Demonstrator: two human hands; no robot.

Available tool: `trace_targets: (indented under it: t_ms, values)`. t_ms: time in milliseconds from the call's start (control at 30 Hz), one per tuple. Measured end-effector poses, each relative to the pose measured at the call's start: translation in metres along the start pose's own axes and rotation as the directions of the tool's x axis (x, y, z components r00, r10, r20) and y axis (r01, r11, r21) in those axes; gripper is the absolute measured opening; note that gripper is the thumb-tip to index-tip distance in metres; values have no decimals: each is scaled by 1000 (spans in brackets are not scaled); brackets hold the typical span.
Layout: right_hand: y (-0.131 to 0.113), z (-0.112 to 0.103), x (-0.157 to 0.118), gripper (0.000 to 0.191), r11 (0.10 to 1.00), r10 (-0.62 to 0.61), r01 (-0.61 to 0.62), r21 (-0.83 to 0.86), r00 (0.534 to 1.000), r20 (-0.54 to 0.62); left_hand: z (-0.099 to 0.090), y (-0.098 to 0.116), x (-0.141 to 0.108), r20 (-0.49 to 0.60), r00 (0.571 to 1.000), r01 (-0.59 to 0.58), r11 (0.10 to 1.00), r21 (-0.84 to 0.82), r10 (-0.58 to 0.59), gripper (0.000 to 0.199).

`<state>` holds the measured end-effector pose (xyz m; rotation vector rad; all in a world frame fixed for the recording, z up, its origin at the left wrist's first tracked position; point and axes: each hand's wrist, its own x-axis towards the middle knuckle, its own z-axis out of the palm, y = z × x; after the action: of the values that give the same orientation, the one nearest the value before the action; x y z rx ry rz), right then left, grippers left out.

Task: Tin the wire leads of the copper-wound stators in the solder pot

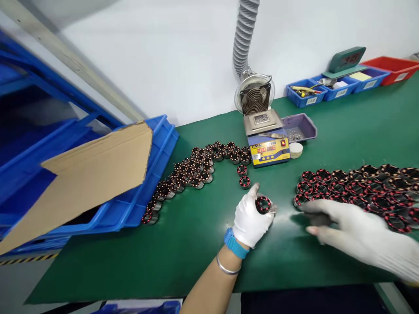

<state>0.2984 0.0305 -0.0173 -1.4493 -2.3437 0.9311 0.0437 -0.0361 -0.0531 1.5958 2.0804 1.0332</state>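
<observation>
White wall (147, 56) rises behind a long green table (170, 266), and a grey hose (245, 35) comes down it to a round clear hood behind a small fan (255, 98). Below the fan, a blue-and-yellow heater box (269, 148) shows lit red digits, with a purple tray (307, 126) and a round white block (296, 150) next to it. Nearer the front, the left hand (252, 220), in a white glove, has its thumb and fingers curved around one wire-wound ring (263, 204) with a red-and-black top, gripping it upright at the tabletop. A blue wristband (235, 243) and a silver bangle (228, 267) circle that wrist. Just beyond the thumb are two similar rings (244, 182), one behind the other, and a curving cluster (191, 168) of many more runs from the heater box toward blue crates (160, 152) with a cardboard sheet (108, 163) on top. The right hand (350, 226), also gloved and blurred, is half open at the near edge of a packed group (356, 187) of rings; whether it has hold of anything cannot be told. Toward the back right are blue bins (306, 93), a green clock (347, 59) and a red bin (393, 69).
</observation>
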Motion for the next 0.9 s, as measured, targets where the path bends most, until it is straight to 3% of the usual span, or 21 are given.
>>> trace_targets:
  t_ms: [33, 100, 167, 267, 367, 533, 667, 733, 800, 900]
  values:
    - [-17, 14, 7, 52, 993, -30, 18, 116, 995, 97, 1, 0, -3, -22, 997, -70, 997, -12, 70, 77]
    - [-44, 37, 23, 58, 945, -43, -5, 327, 989, 138, 1, 1, -9, -74, 973, -219, 976, 3, 218, 77]
    - [-59, 49, 35, 51, 877, -75, 5, 481, 989, 126, -1, 3, -12, -133, 931, -340, 940, 24, 340, 76]
    - [-67, 52, 43, 42, 789, -99, 3, 614, 988, 122, -1, 3, -13, -216, 900, -391, 920, -19, 379, 76]
    - [-72, 51, 41, 45, 748, -66, -28, 664, 991, 117, 3, 0, -12, -229, 913, -371, 920, -126, 337, 70]
    - [-76, 53, 35, 54, 793, -64, 14, 609, 996, 60, 12, -2, -16, -195, 939, -327, 915, -238, 284, 69]
    - [-69, 55, 31, 45, 905, -199, 237, 352, 970, -143, 8, -1, -17, -172, 945, -313, 920, -236, 277, 70]
    - [-64, 56, 30, 40, 920, -290, 336, 200, 930, -226, 3, 0, -15, -93, 976, -212, 950, -228, 195, 66]
    - [-60, 56, 30, 39, 920, -336, 377, 109, 900, -278, -3, 3, -12, 35, 996, -71, 968, -241, 81, 49]
    - [-57, 54, 30, 42, 927, -310, 356, 120, 906, -290, -13, 9, -6, 203, 979, 43, 962, -271, 14, 16]
